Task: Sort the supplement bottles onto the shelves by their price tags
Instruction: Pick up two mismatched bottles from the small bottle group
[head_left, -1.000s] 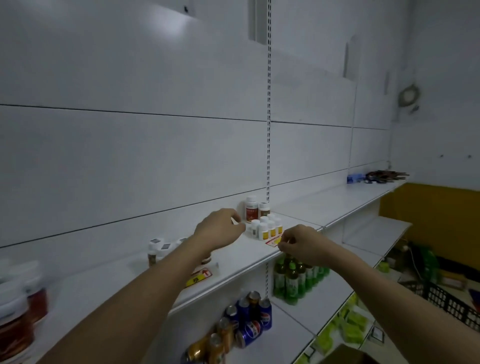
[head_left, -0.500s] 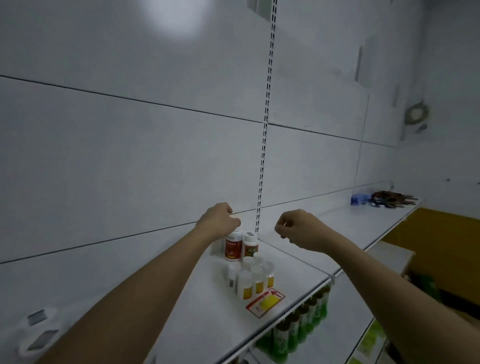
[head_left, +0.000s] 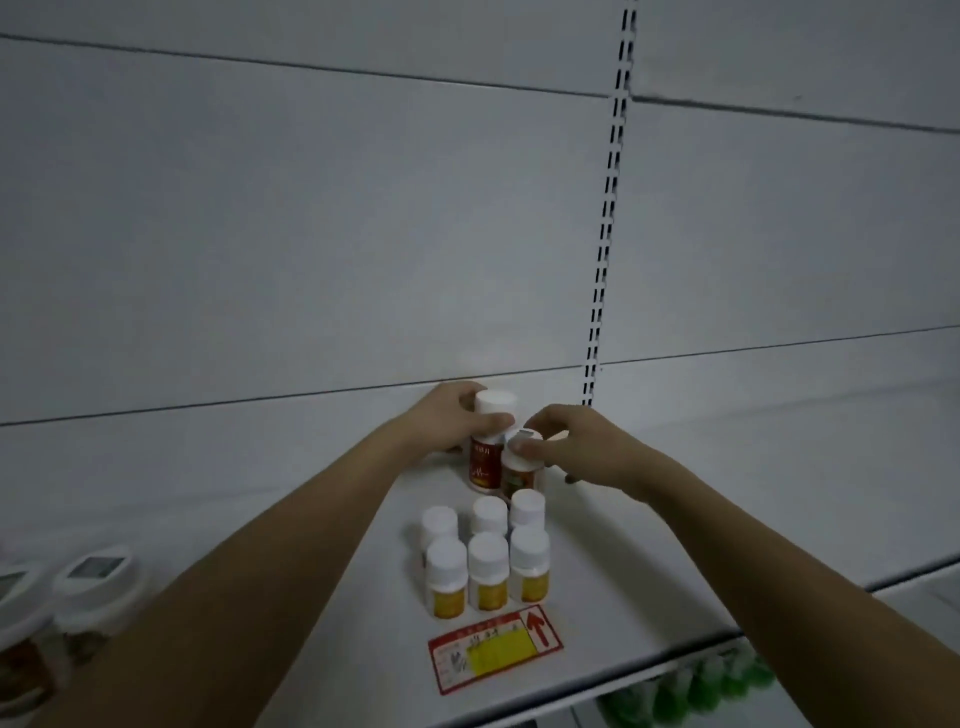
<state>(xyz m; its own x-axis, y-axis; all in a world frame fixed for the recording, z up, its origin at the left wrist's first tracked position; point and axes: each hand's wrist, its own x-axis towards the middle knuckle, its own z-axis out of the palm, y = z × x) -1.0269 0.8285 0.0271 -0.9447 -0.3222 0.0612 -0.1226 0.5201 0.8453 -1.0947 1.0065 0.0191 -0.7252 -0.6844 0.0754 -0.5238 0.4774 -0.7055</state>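
White shelf (head_left: 613, 582) against a panelled wall: the left hand (head_left: 441, 421) curls round the taller red-labelled bottle (head_left: 485, 447) at the back, while the right hand (head_left: 576, 447) seems to pinch the cap of the shorter bottle (head_left: 519, 467) touching it. Six small yellow-labelled bottles (head_left: 488, 561) stand in front, behind a price tag (head_left: 496, 652).

White-capped, yellow-labelled bottles (head_left: 488, 571); red-yellow price tag (head_left: 496, 652)
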